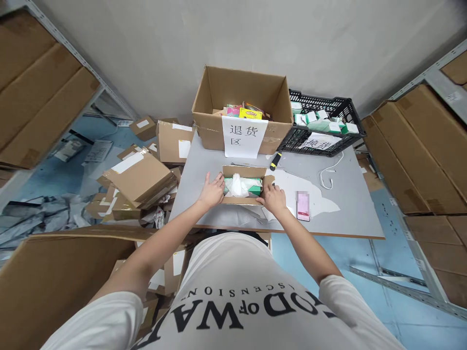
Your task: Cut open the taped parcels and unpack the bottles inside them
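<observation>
A small brown cardboard box (241, 200) sits on the grey table with its top flaps up. Inside it lies a green package (255, 187), partly covered by crumpled white wrapping (238, 184). My left hand (212, 191) rests against the left end of the cardboard box, thumb and fingers apart. At the other end, my right hand (274, 198) has its fingers curled round the right flap and wall; its fingertips are partly hidden.
Behind stand a large carton (209, 131) of colourful packets and a black crate (310, 146) of green-and-white boxes. A yellow-and-black cutter (276, 161), phone (303, 206) and white cable (321, 177) lie on the table (350, 204). Opened cartons (138, 175) are heaped at left.
</observation>
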The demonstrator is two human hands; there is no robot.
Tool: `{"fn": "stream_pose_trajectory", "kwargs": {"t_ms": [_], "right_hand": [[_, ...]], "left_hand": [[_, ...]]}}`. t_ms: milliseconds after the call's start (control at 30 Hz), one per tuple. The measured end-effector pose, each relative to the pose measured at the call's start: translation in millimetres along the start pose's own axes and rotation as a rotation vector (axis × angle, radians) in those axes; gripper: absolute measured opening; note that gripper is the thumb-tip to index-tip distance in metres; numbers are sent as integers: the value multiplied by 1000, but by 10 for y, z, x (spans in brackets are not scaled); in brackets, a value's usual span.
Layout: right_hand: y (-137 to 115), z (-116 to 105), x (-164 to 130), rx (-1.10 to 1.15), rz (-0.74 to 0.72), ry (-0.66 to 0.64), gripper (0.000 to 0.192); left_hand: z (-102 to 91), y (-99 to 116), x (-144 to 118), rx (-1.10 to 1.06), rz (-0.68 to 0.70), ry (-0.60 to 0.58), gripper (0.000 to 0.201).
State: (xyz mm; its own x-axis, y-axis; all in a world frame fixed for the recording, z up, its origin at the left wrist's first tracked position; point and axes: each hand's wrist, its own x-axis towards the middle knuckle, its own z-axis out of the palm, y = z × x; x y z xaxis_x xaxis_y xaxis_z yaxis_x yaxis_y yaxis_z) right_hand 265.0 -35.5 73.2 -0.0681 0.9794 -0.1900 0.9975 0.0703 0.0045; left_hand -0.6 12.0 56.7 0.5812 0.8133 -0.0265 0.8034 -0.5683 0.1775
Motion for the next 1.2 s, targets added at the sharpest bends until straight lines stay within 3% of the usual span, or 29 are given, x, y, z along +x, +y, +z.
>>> {"fn": "stream_pose_trajectory", "kwargs": {"t_ms": [67,200,333,567,667,800,900,967,1067,1133,1200], "right_hand": [[46,78,-47,30,54,-28,84],[95,314,-71,114,89,-119,107],[133,597,-35,262,74,-121,113],[182,911,6,554,70,-14,112],[179,846,-34,497,90,-29,112],[65,501,-60,211,194,12,104],[-159,197,41,108,73,109,80],[-357,80,183,146,-57,33,67],[-642,90,440,175,-24,-118,75],[-775,181,575,150,30,-135,82],[-845,283,655,112,18,-114,71]], "left_hand": [[28,35,-45,25,-82,-8,60],[139,82,-98,22,-234,-80,93],[305,87,-97,-49,-312,-147,110],[426,82,-97,-133,-337,-129,113],[411,85,-126,-141,-343,-115,112],[396,79,-169,-143,-349,-106,115],[387,91,-186,-142,-352,-92,115],[366,118,-176,-140,-363,-64,109],[306,186,-108,-127,-349,-1,92],[262,237,-28,-115,-296,30,78],[230,279,67,-107,-236,18,67]]}}
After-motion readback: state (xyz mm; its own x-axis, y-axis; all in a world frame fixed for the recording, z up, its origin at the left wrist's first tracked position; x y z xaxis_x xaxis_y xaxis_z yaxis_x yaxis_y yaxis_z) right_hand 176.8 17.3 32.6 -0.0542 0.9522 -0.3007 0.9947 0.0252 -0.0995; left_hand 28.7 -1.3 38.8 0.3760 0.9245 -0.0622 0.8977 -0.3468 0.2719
